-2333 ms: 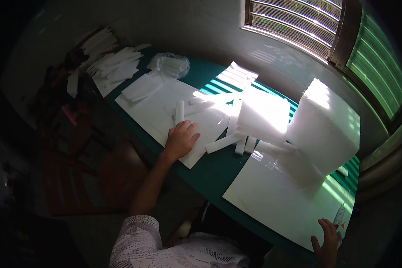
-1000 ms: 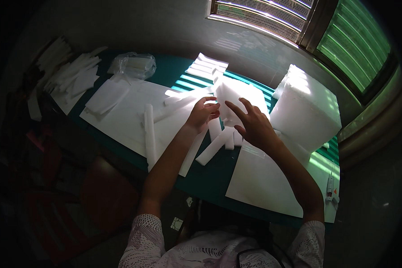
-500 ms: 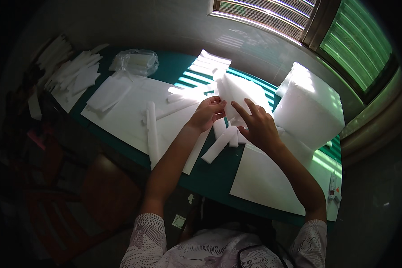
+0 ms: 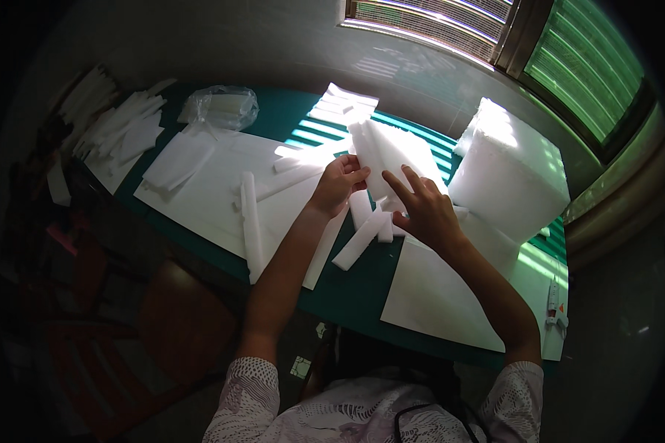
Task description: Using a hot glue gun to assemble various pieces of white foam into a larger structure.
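Over the table's middle a white foam sheet [image 4: 406, 150] is tilted up in bright sunlight, a narrow strip showing along its left side. My left hand [image 4: 339, 183] pinches the sheet's left edge between thumb and fingers. On the sheet's lower part rests my right hand [image 4: 430, 214], fingers spread and thumb apart. Just below both hands, short white foam strips [image 4: 360, 242] lie crossed over each other. Longer foam strips [image 4: 251, 229] lie to the left, near my left forearm.
A large white foam block [image 4: 511, 173] stands at the right, beside a white board [image 4: 451, 303] and a white-and-orange tool [image 4: 554, 306]. On the left are a plastic bag [image 4: 222, 107], folded white sheets [image 4: 179, 156] and piled foam pieces [image 4: 125, 122]. The table [image 4: 347, 295] is green.
The foam sheet's left strip lies flatter than before. Both hands stay nearly in place, with my right fingers slightly shifted on the sheet.
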Motion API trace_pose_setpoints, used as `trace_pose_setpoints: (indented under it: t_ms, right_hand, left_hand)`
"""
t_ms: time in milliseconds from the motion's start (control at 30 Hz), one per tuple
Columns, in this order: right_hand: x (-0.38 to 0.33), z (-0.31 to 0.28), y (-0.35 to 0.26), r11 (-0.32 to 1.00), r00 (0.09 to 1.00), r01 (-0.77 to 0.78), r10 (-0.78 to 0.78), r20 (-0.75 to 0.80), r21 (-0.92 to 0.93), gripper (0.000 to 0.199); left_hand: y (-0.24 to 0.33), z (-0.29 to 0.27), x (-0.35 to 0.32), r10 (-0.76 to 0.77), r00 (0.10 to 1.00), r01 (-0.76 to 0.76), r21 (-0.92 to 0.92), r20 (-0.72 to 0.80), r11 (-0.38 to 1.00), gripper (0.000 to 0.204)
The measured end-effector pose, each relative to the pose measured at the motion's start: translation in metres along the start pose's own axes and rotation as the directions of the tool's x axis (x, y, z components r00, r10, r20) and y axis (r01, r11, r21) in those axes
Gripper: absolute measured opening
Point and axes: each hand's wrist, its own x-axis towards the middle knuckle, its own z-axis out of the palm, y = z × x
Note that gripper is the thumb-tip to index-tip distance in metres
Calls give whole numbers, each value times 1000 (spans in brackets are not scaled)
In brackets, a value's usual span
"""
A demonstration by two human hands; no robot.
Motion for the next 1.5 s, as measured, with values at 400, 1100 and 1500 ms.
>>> trace_pose_setpoints:
  t_ms: [400, 1100, 1500]
  right_hand:
    - [-6, -13, 9, 991, 992, -52, 66, -111, 126, 94]
    - [6, -79, 73, 579, 736, -368, 660, -152, 728, 50]
    - [3, -72, 65, 740, 789, -522, 608, -90, 425, 39]
  left_hand:
    - [-5, 6, 2, -9, 999, 19, -233, 41, 972, 45]
    - [4, 15, -15, 506, 857, -442, 645, 98, 624, 58]
    - [12, 9, -18, 684, 729, -440, 755, -15, 485, 26]
